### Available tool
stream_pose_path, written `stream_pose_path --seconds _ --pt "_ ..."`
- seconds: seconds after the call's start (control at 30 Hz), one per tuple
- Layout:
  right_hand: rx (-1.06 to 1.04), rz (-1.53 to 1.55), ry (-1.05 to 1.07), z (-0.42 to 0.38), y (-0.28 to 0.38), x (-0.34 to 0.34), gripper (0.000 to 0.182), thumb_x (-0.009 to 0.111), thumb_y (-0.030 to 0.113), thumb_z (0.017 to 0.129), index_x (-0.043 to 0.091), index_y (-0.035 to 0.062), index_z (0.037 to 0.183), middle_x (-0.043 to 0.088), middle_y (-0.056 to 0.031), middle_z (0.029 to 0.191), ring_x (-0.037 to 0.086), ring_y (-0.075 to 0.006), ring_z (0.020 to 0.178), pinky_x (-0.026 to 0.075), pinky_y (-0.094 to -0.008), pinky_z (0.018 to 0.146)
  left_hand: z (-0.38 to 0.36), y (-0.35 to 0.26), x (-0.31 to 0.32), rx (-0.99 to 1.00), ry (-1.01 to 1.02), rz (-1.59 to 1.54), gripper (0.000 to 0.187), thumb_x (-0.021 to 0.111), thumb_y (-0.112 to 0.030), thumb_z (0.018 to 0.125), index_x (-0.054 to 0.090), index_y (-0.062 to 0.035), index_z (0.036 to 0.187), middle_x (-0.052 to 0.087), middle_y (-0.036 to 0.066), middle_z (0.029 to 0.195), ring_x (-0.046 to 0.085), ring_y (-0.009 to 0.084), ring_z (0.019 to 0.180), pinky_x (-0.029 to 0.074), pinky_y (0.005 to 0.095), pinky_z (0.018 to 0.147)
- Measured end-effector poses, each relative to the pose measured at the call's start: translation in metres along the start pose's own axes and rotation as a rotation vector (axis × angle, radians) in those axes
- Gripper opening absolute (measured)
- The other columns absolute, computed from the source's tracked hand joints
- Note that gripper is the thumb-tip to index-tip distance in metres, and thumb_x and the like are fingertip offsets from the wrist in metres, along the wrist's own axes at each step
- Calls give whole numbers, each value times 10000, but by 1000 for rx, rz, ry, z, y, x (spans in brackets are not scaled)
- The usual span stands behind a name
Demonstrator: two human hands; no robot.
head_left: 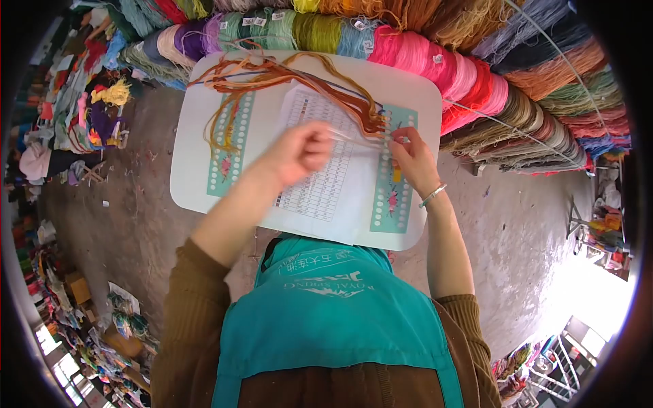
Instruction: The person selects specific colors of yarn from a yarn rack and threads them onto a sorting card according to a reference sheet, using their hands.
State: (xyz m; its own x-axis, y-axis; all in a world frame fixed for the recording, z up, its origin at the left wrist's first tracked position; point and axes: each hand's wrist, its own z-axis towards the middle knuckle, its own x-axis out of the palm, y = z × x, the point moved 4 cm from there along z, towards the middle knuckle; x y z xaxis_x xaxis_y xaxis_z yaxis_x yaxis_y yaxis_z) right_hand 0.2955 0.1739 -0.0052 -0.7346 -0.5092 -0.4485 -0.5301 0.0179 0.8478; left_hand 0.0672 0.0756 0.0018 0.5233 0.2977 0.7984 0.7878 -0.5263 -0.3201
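My left hand [305, 153] is curled closed above the printed chart, slightly blurred, with pale thread [357, 136] running from its fingers toward the right. At the right card's edge my right hand [413, 158] pinches the other end of this thread by the punched holes. The green hole-punched card [390, 212] lies under that hand, its upper holes strung with orange, brown and tan threads [347, 102]. These hanks sweep leftward across the top of the white board [194, 163]. A second green card [219, 178] lies at left, with olive-yellow threads over it.
The paper chart [316, 197] with printed rows lies mid-board. Hanks of coloured yarn [415, 58] hang along the far edge and right side. Piled yarn and cloth [102, 102] stand at left, above a bare concrete floor [132, 183]. A teal apron [326, 306] covers my front.
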Motion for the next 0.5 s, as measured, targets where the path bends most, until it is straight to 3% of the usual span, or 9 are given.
stream_pose_path --seconds 0.17,0.2,0.27,0.33,0.37,0.43,0.47,0.5 --pt "-2 -8 -21 0 -2 2 313 629 248 872 570 58 1115 660 -109 702 637 -205 627 492 -342 632 -86 -130 -40 316 -238 87 292 577 -155 932 413 -160 690 279 -77 591 251 51 463 188 213 387" --pt "9 -22 -21 2 -4 2 285 634 202 876 568 53 1109 649 -76 724 626 -161 649 492 -307 636 -98 -155 -38 413 -299 97 300 567 -135 935 397 -160 689 263 -77 593 239 54 455 193 210 382" --pt "21 -39 -22 2 -7 3 260 640 157 879 566 48 1103 637 -43 745 616 -118 670 492 -271 640 -109 -217 -58 547 -58 199 240 527 -180 974 501 -117 743 408 -46 604 390 91 502 306 226 421" --pt "13 -43 -37 2 -6 4 256 645 142 873 563 50 1098 619 -30 714 597 -112 650 481 -273 621 -113 -257 -59 779 -247 264 218 517 -238 1001 610 -52 934 634 68 835 622 179 759 498 268 616" --pt "15 -46 -41 3 -9 5 256 645 142 873 563 50 1098 619 -30 714 597 -112 650 481 -273 621 -112 -260 -54 776 -242 262 218 517 -238 1001 610 -52 934 634 68 835 622 179 759 498 268 616" --pt "-33 -72 -92 3 -16 6 303 654 217 846 582 76 1104 633 -69 678 590 -183 605 472 -336 602 -101 -254 -27 910 -310 388 361 512 -300 1017 592 0 1202 646 182 1169 629 264 1095 528 360 883" --pt "-29 -74 -100 2 -15 6 303 654 217 846 582 76 1104 633 -69 678 590 -183 605 472 -336 602 -95 -238 -21 922 -464 531 422 496 -313 1025 530 -11 1319 608 163 1269 589 259 1192 486 399 981" --pt "-23 -89 -114 0 -13 6 308 661 215 842 583 75 1106 611 -59 660 573 -177 594 469 -334 600 -89 -218 -16 884 -547 797 398 507 -299 1023 555 -25 1308 617 139 1268 598 247 1176 488 392 979"
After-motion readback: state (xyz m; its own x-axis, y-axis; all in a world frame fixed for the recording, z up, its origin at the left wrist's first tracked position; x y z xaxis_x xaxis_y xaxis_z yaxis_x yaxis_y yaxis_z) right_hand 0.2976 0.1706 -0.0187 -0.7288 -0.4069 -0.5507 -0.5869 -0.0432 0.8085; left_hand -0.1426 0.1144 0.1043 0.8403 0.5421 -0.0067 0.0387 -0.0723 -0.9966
